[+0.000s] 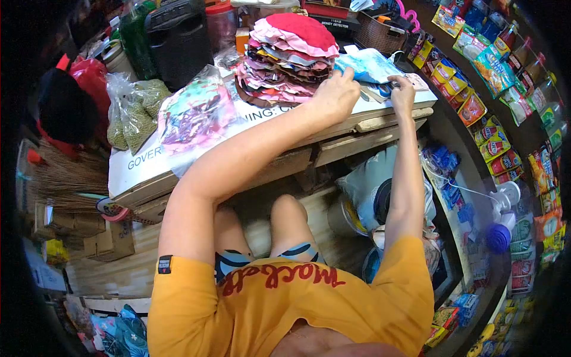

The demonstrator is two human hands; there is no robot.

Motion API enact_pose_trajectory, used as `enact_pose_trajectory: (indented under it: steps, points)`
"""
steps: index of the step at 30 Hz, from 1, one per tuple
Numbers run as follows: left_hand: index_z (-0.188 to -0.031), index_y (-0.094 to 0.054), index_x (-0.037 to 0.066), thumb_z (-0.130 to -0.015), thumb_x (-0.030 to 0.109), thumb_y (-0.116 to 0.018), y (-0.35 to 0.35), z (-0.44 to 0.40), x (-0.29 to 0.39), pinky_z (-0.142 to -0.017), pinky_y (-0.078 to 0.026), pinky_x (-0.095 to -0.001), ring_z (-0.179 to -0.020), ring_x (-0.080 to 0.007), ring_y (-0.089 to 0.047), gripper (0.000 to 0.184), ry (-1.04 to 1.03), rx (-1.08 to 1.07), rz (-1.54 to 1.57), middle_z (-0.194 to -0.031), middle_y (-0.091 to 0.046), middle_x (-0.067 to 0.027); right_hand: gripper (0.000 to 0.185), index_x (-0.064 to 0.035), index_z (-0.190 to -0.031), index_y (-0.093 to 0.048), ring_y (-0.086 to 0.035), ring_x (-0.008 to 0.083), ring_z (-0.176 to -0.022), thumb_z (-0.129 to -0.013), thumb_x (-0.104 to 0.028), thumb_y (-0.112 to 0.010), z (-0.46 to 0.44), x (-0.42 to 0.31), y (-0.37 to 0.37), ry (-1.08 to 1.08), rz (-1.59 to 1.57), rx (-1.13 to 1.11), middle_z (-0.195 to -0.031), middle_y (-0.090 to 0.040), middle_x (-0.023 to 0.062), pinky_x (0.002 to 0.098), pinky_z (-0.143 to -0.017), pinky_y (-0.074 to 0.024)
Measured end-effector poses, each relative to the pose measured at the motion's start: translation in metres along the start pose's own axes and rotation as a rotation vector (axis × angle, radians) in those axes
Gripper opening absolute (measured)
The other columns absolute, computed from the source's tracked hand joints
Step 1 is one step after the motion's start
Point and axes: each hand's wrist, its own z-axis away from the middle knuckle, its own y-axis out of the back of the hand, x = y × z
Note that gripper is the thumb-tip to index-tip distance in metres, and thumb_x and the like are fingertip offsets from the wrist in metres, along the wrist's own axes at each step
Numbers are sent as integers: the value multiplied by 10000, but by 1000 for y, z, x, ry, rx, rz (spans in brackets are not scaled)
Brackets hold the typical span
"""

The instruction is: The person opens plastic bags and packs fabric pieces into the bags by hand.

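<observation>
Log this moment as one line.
left hand: at blue cloth, grip unclear | right hand: at cloth's right end, grip unclear | round-cloth stack: on table, beside left hand

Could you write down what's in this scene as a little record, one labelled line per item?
Worktable: white top with printed lettering
Left hand: fingertips at the left part of a light-blue cloth; hand
Right hand: fingers at the cloth's right end, by something small and dark; grip unclear
Stack: layered round cloth pieces, red on top
Left of stack: clear bag of colourful material
Farther left: bags of small green pieces
Far right: rows of colourful packets
</observation>
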Motion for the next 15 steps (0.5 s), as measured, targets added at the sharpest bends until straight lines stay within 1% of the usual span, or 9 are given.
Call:
enact_pose_trajectory:
  steps: [3,4,5,7,10,12,13,14,15]
  points:
    - [-847,-578,-69,-699,-13,-516,-18,-16,-10,-777,-490,-428,-929,-380,-546,171,62,10,-73,-993,-513,-241,267,-63,-860,-685,-635,283,-796,-689,24,-499,0,-31,12,2,-168,-39,-849,-657,157,341,-770,-472]
    - [-863,-619,-66,-765,71,-508,-23,-19,-16,-734,-522,-426,-888,-377,-587,202,13,66,-92,-953,-549,-255,187,-56,-887,-679,-623,285,-853,-738,-64,-566,-1,-46,13,47,-180,-81,-890,-657,150,347,-777,-468]
    - [-856,-606,-68,-748,45,-505,-29,-22,-17,-744,-513,-428,-901,-379,-579,186,37,51,-78,-944,-551,-256,246,-50,-912,-671,-610,285,-905,-764,-237,-612,-7,-44,4,139,-52,-155,-921,-657,142,356,-795,-464]
    - [-842,-579,-73,-715,-6,-500,-32,-29,-16,-764,-495,-432,-925,-383,-563,163,87,26,-51,-926,-555,-258,365,-59,-920,-669,-607,288,-912,-745,-375,-613,-6,-73,-11,62,163,-70,-925,-657,138,372,-793,-459]
    - [-882,-552,-64,-702,-28,-486,-43,-35,-22,-815,-454,-437,-959,-390,-542,196,75,65,79,-929,-557,-249,383,-58,-872,-673,-614,307,-868,-729,-406,-599,-17,-91,-19,-141,301,-313,-885,-655,152,398,-771,-460]
    - [-928,-518,-46,-702,-48,-454,-44,-38,-25,-852,-417,-448,-987,-388,-523,234,38,110,143,-975,-548,-236,339,-47,-844,-671,-618,319,-831,-732,-358,-596,-24,-64,-29,-111,107,-249,-852,-651,167,406,-744,-464]
    - [-931,-514,-42,-709,-43,-452,-46,-42,-28,-853,-416,-449,-989,-382,-524,230,24,136,182,-987,-544,-236,318,-41,-830,-670,-620,325,-813,-734,-334,-594,-27,-68,-26,-96,11,-214,-836,-649,175,409,-731,-466]
    - [-934,-511,-37,-716,-38,-450,-49,-47,-30,-854,-415,-450,-992,-376,-525,226,6,160,222,-999,-539,-236,255,-18,-787,-660,-626,323,-769,-728,-258,-598,-23,-68,-19,-83,-76,-115,-791,-643,190,398,-693,-471]
    - [-937,-508,-33,-724,-33,-448,-47,-49,-29,-855,-414,-452,-995,-370,-526,222,-14,178,266,-1010,-535,-236,202,-7,-791,-648,-627,290,-742,-723,-194,-617,-20,-70,-13,-143,-162,-77,-771,-643,183,370,-673,-466]
